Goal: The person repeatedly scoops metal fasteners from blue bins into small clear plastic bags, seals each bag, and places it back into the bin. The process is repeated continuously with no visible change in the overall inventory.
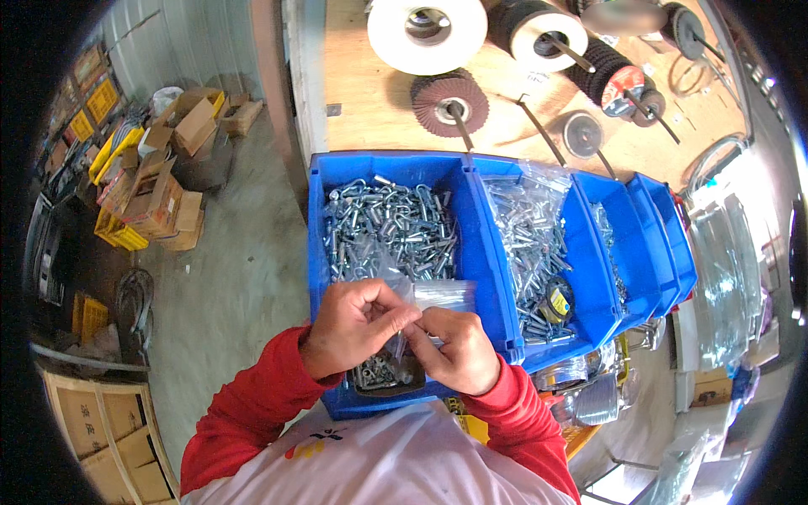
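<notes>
My left hand (352, 328) and my right hand (459, 349) meet fingertip to fingertip over the front of a large blue bin (318, 244). Both are closed in a pinch on a thin clear plastic bag (402, 284), whose film shows above and below the fingers. What lies inside the bag, if anything, I cannot make out. Behind the hands the bin is filled with shiny metal hook bolts (391, 223). More flat clear bags (448, 293) lie just beyond my right hand. Under my hands sits a small dark container of little metal parts (383, 373), partly hidden.
To the right, another blue bin holds bolts (530, 227) and a round black-and-yellow item (557, 300). Further blue bins (644, 244) follow. Abrasive discs (450, 105) and white rolls hang on a wooden board (362, 101). Cardboard boxes (156, 198) stand at the left.
</notes>
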Demonstrator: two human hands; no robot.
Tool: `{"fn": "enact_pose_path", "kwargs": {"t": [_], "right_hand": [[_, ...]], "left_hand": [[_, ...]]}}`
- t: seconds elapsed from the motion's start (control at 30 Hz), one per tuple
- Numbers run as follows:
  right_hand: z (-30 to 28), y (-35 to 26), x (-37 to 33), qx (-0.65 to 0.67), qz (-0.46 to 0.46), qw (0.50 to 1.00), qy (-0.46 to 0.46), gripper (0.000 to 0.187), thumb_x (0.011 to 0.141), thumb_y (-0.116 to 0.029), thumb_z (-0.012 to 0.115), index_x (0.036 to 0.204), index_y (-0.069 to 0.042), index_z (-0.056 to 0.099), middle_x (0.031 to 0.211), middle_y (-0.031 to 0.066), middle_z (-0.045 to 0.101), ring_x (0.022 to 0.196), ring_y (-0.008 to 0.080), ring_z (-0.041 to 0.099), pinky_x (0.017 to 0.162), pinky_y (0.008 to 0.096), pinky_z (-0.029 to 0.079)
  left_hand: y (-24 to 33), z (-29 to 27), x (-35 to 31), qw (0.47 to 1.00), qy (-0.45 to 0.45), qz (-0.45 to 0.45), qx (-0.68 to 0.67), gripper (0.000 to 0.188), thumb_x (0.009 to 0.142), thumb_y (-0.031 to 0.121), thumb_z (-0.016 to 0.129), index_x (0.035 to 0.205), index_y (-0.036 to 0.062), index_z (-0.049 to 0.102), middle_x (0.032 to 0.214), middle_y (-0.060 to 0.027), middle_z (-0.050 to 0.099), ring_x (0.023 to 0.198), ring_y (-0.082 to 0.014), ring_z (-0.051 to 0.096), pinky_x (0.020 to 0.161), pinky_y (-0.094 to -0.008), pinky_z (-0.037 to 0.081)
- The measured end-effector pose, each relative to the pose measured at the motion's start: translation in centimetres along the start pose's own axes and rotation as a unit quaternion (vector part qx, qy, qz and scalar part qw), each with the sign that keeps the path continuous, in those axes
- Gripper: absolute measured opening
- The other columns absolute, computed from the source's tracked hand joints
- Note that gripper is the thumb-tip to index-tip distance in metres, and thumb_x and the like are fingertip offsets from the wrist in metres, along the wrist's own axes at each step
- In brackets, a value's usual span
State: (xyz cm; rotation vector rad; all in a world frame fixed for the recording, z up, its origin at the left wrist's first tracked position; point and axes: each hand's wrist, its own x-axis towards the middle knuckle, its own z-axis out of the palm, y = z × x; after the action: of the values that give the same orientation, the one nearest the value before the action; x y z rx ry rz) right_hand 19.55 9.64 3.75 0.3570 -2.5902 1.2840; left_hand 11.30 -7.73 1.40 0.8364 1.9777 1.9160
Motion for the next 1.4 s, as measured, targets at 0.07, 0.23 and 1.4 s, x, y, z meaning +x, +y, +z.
{"fn": "enact_pose_path", "kwargs": {"t": [0.07, 0.23, 1.4], "right_hand": [[0.0, 0.5, -0.2, 0.021, 0.006, 0.999, -0.024, 0.010, 0.090, -0.007, 0.066, 0.083, 0.001, 0.065, 0.072, 0.0205, 0.062, 0.066, 0.0405, 0.064, 0.058, 0.0460, 0.050], [0.1, 1.9, 0.0, 0.024, -0.016, 1.000, 0.003, 0.018, 0.088, -0.006, 0.067, 0.072, 0.000, 0.060, 0.065, 0.0185, 0.058, 0.057, 0.0401, 0.059, 0.054, 0.0466, 0.047], [-0.2, 19.6, 16.1, -0.315, 0.059, 0.920, -0.227, 0.026, 0.079, -0.015, 0.074, 0.103, -0.004, 0.073, 0.095, 0.0239, 0.073, 0.092, 0.0428, 0.072, 0.082, 0.0506, 0.059]], "left_hand": [[0.1, -0.1, -0.3, 0.999, -0.015, -0.003, 0.046, 0.021, 0.092, 0.017, 0.078, 0.084, -0.0013, 0.071, 0.072, -0.0085, 0.072, 0.066, -0.0099, 0.068, 0.057, -0.0283, 0.053], [0.8, -0.4, -0.1, 0.990, -0.052, 0.024, 0.125, 0.019, 0.095, 0.015, 0.071, 0.085, -0.0008, 0.066, 0.070, -0.0178, 0.066, 0.058, -0.0264, 0.068, 0.054, -0.0356, 0.051], [-6.3, -3.7, 8.3, 0.950, -0.033, 0.018, 0.310, 0.022, 0.078, 0.010, 0.068, 0.095, -0.0018, 0.074, 0.096, -0.0235, 0.070, 0.091, -0.0399, 0.069, 0.079, -0.0452, 0.054]]}}
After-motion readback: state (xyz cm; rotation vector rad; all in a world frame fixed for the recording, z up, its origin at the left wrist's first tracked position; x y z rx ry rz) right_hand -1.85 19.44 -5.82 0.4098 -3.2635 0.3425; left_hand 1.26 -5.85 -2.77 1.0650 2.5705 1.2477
